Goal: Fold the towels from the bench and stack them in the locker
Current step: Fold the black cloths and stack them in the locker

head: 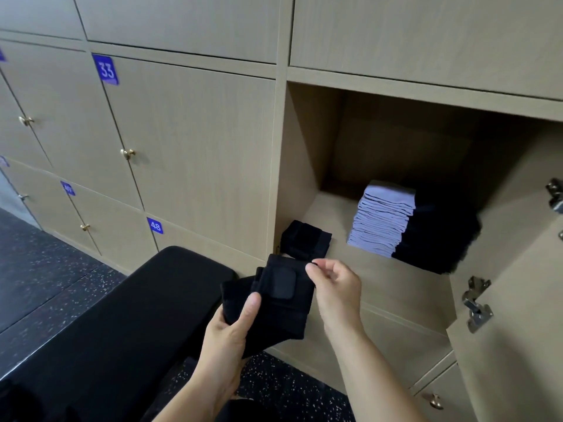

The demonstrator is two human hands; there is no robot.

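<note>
Fingertips (311,267) of the right hand (335,287) pinch the upper corner of a folded black towel (283,303), the other fingers loosely curled behind them. The left hand (231,327) grips the same towel from below, its thumb lying flat on the front of the cloth; the fingers behind it are hidden. A square patch, slightly lighter than the rest, shows on the towel's front. The towel is held in the air between the two hands, just past the end of the black padded bench (137,315) and right in front of the open locker (380,287), its top edge about level with the locker's floor. Inside, at the front left corner, lies one small folded black cloth (304,240). Further back and to the right stands a neat stack of pale lilac towels (382,220), and touching its right side is a pile of black towels (438,236). The locker door (518,315) hangs open on the right, its metal hinges (476,303) showing. To the left, the closed doors carry blue number plates, 33 (106,70) and 48 (155,226), and small brass knobs (128,153). A dark speckled floor (45,269) runs beneath.
</note>
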